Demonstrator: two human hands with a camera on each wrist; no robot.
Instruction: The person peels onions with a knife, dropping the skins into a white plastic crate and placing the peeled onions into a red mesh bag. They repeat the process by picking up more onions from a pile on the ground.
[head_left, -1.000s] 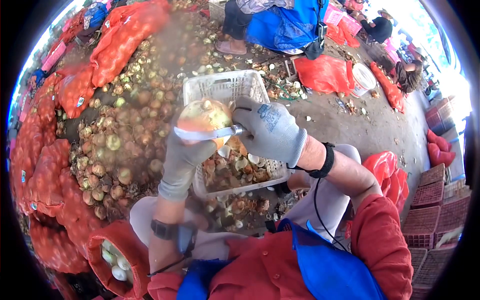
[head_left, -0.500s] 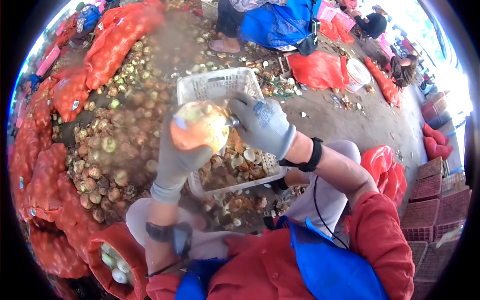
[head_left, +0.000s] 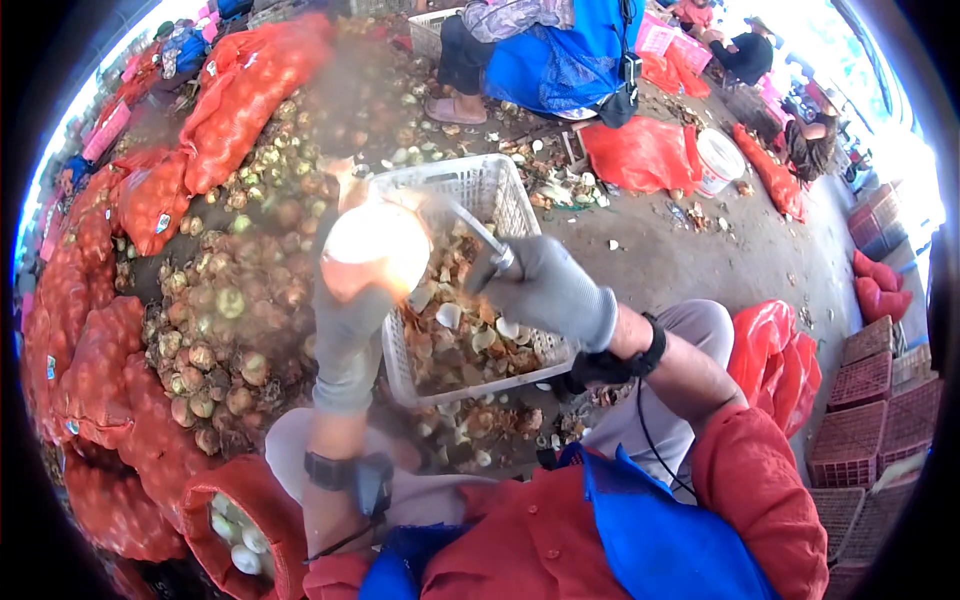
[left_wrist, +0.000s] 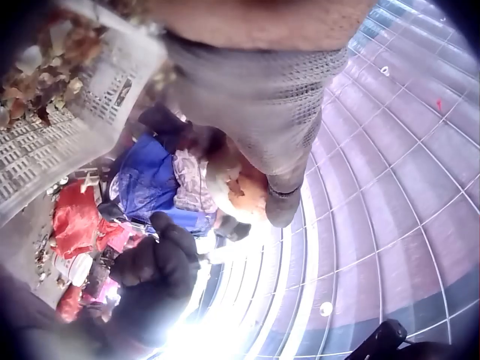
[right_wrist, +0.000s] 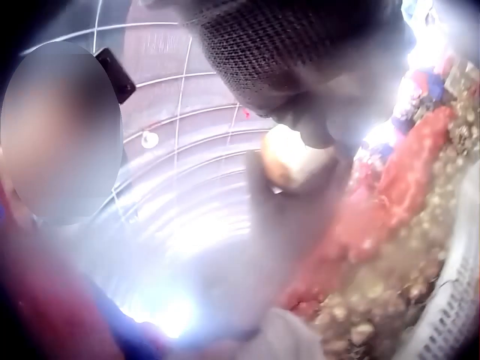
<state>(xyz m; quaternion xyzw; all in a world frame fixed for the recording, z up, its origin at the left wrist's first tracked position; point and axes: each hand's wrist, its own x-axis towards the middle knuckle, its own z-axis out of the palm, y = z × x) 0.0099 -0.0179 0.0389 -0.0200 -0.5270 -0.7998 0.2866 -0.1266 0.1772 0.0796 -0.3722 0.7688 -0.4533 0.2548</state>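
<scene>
Left grip (head_left: 350,330) holds an onion (head_left: 376,250), right grip (head_left: 555,290) a knife (head_left: 477,227) near it

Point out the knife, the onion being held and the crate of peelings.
Knife (head_left: 477,227), head view: middle of the blade.
Onion (head_left: 376,248), head view: its glare-whitened side.
Crate (head_left: 484,386), head view: near rim.

The gloves (head_left: 548,290) are grey, the mesh sacks (head_left: 255,95) red.
</scene>
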